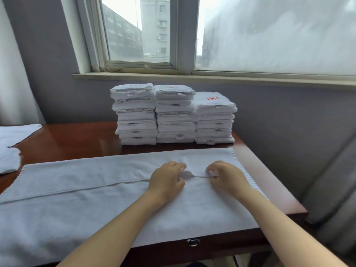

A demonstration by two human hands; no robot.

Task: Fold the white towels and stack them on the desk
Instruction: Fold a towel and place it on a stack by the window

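1. The long white towel [96,199] lies flat across the front of the desk [67,139]. Its near side hangs over the front edge, and a folded-in edge runs along the middle like a seam.
2. The left hand [165,182] sits on that seam, fingers curled down and pinching the edge.
3. The right hand [225,178] is just beside it, pinching the same edge. A bit of cloth is puckered up between the two hands.
4. Behind them, near the wall, are three stacks of folded towels [173,116], side by side and touching. The right one is lower and has a red logo [212,98] on top.
5. There are more white towels [11,147] at the desk's far left.
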